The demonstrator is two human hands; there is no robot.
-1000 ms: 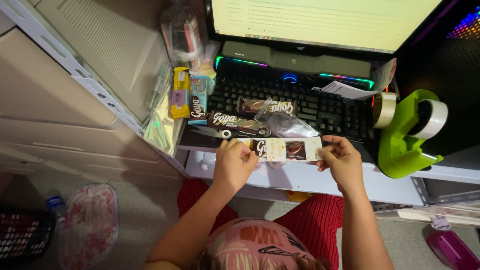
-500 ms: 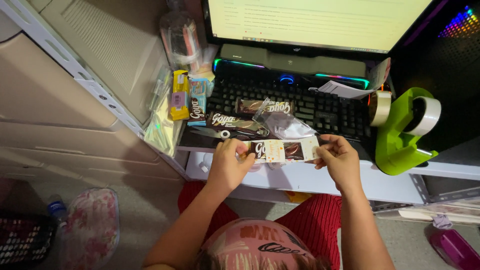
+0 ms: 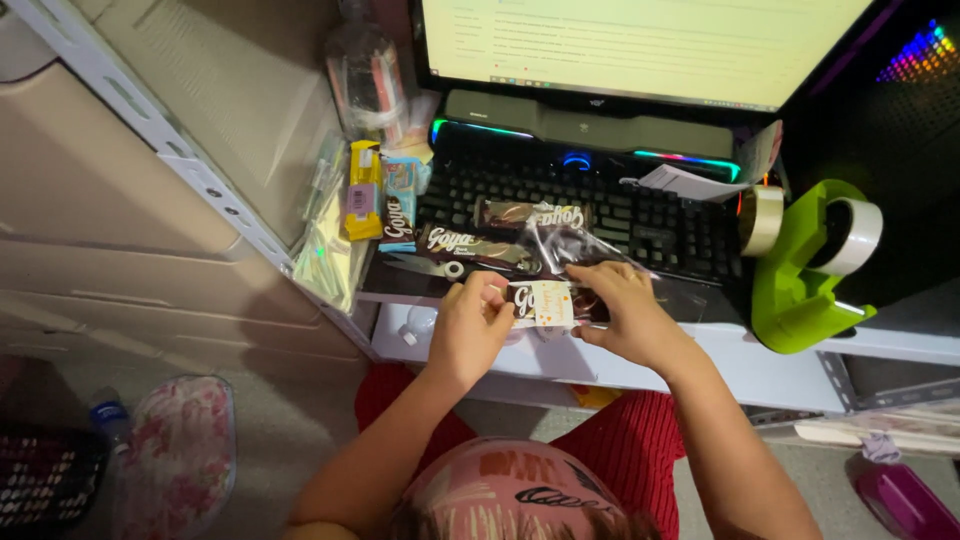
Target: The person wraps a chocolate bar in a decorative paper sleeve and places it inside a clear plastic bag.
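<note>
Dim scene; bright monitor [image 3: 640, 50] glares, edges fall into shadow.

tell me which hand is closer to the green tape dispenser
Right. The right hand holds the chocolate bar just left of the green tape dispenser; the left hand grips the bar's far end, further away.

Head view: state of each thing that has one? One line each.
Left hand: gripping the left end of the wrapped bar.
Right hand: gripping its right end.
Wrapped bar: held flat above the desk edge, pale label across its middle.
Monitor: on.
Keyboard: backlit.
Tape dispenser: loaded with a roll.
</note>
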